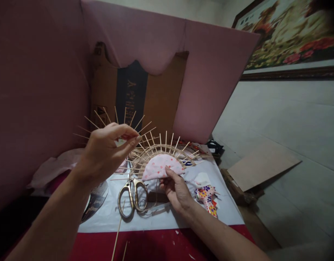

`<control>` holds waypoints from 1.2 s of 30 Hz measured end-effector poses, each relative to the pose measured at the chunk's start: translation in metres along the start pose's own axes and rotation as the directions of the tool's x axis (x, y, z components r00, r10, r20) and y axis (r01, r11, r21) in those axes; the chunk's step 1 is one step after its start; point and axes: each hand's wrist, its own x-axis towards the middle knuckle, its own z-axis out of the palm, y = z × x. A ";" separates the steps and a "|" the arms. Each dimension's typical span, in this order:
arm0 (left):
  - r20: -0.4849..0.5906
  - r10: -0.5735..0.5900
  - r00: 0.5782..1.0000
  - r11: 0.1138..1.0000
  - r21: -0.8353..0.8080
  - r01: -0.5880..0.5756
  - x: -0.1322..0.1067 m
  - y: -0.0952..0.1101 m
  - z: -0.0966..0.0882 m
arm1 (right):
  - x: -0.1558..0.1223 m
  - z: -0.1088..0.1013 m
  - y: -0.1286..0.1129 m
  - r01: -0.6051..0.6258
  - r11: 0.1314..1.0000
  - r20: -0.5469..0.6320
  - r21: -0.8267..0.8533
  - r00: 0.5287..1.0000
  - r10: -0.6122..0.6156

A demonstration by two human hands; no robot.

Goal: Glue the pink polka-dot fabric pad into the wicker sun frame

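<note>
A half-round fan (163, 166) of pale fabric with pink-red dots is gripped at its straight lower edge by my right hand (178, 190), the thumb lying on the fabric. Woven brown twine (137, 164) borders its curve, and thin wooden sticks (166, 139) radiate outward. Raised at the fan's upper left, my left hand (112, 143) has thumb and index finger pinched together. What the pinch holds, if anything, is too small to make out. Below the fan lie scissors (133, 199) with brass-coloured handles on the white table cover (101, 221).
A flower-patterned glue gun (207, 199) lies at the right of the table. Behind my left hand stand more radiating sticks (116, 115). Loose sticks (117, 235) cross the red cloth (150, 246) in front. A cardboard sheet (161, 98) leans against the pink panel (207, 72).
</note>
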 end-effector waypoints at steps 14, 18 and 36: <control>0.555 -0.146 0.819 0.859 0.482 -0.173 0.002 -0.034 0.038 | -0.005 0.005 -0.006 0.150 0.988 0.053 -0.016 0.987 -0.149; 0.526 -0.128 0.841 0.853 0.491 -0.178 0.001 -0.029 0.043 | -0.007 0.007 -0.005 0.162 0.986 0.074 -0.037 0.985 -0.159; 0.424 -0.147 0.894 0.828 0.548 -0.124 0.002 -0.030 0.043 | -0.005 0.004 0.001 0.136 0.990 0.134 -0.043 0.983 -0.130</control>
